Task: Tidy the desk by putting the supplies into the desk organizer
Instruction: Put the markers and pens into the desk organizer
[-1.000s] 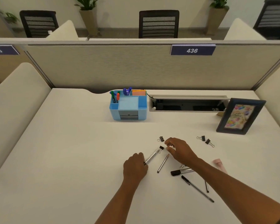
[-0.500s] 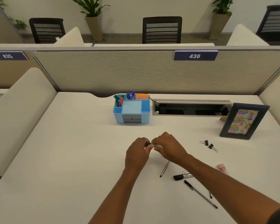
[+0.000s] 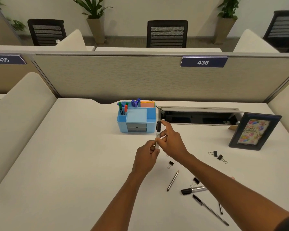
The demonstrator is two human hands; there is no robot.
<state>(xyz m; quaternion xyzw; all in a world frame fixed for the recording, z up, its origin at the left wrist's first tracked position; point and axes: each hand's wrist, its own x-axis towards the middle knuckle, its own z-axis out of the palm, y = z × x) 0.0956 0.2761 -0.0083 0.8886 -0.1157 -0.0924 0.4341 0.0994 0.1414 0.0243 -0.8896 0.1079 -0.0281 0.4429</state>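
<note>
Marker: black-capped marker [image 3: 158, 134] held upright above the desk [image 3: 73, 155], just in front of the organizer's right corner; its lower end is hidden in the fingers.
Left hand: left hand [image 3: 146, 158] grips the marker's lower barrel.
Right hand: right hand [image 3: 173, 144] pinches the barrel higher up; fingertip contact is partly hidden.
Organizer: blue desk organizer [image 3: 135, 121] at the desk's back, pens standing in its rear slots.
Loose supplies: binder clip [image 3: 170, 164], pencil [image 3: 173, 180], second marker [image 3: 193, 190] partly under the right forearm, pen [image 3: 210, 210].
Cut off: pink item by the right forearm, mostly covered.
</note>
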